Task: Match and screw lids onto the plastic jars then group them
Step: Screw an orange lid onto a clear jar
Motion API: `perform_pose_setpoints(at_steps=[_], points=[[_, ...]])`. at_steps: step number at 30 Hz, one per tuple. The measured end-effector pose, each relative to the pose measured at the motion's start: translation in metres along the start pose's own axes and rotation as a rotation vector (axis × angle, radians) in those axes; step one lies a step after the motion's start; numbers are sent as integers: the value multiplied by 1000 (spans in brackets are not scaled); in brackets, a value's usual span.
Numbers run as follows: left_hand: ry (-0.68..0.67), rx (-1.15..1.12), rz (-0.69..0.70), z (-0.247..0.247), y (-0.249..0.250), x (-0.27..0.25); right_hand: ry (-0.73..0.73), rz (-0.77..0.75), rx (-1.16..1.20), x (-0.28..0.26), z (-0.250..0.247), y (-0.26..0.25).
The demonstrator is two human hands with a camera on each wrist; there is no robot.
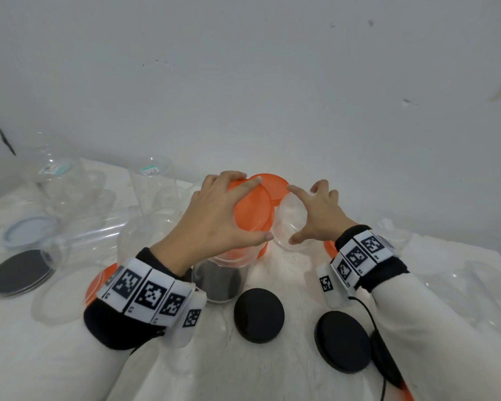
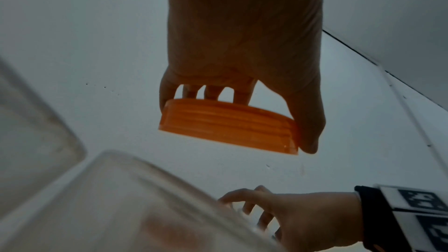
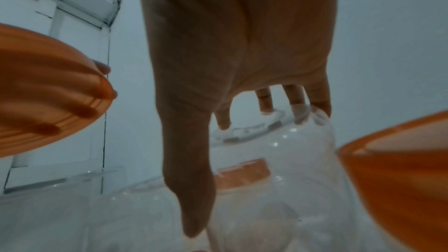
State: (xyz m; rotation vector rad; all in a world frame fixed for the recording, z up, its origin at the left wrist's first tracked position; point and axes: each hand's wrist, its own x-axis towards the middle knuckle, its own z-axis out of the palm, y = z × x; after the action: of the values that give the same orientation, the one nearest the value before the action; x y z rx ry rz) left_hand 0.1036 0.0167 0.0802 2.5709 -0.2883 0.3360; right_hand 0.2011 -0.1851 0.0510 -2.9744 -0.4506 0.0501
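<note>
My left hand (image 1: 262, 208) grips an orange ribbed lid (image 1: 252, 211) by its rim, thumb below and fingers on top, lifted and tilted; the left wrist view shows the orange lid (image 2: 227, 127) edge-on in that hand (image 2: 232, 120). Right beside it my right hand (image 1: 292, 215) holds a small clear jar (image 1: 291, 224), tilted, with thumb and fingers spread round it. The jar (image 3: 278, 179) nearly touches the lid. A second orange lid (image 1: 274, 183) shows just behind both.
A clear jar with dark contents (image 1: 219, 282) stands below my left hand. Two black lids (image 1: 259, 314) (image 1: 342, 341) lie in front. More orange lids (image 1: 99, 282) (image 1: 329, 247) sit under my wrists. Clear jars (image 1: 154, 183), a grey lid (image 1: 29, 230) and stacked black lids (image 1: 18, 273) lie left.
</note>
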Motion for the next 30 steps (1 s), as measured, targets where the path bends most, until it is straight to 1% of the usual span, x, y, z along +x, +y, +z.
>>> perform_pose_setpoints(at_steps=[2,7,11,14,19,21,24,27,30], points=[[21,-38,9,-1,2,-2,52,-31,9,-8,-6,0],[83,-81,43,-3,13,-10,204,-53,100,-32,-16,8],[125,-104,66,-2,23,-19,320,-109,244,-54,-19,18],[136,-92,77,1,32,-29,359,-154,382,-76,-23,23],[185,-100,87,4,43,-48,439,-193,418,-120,-24,24],[203,-121,94,6,46,-58,415,-190,462,-136,-23,26],[193,-144,77,8,48,-71,329,-173,507,-161,-19,28],[170,-170,53,9,49,-83,323,-204,483,-185,-12,28],[158,-161,48,10,50,-92,246,-215,428,-201,-3,25]])
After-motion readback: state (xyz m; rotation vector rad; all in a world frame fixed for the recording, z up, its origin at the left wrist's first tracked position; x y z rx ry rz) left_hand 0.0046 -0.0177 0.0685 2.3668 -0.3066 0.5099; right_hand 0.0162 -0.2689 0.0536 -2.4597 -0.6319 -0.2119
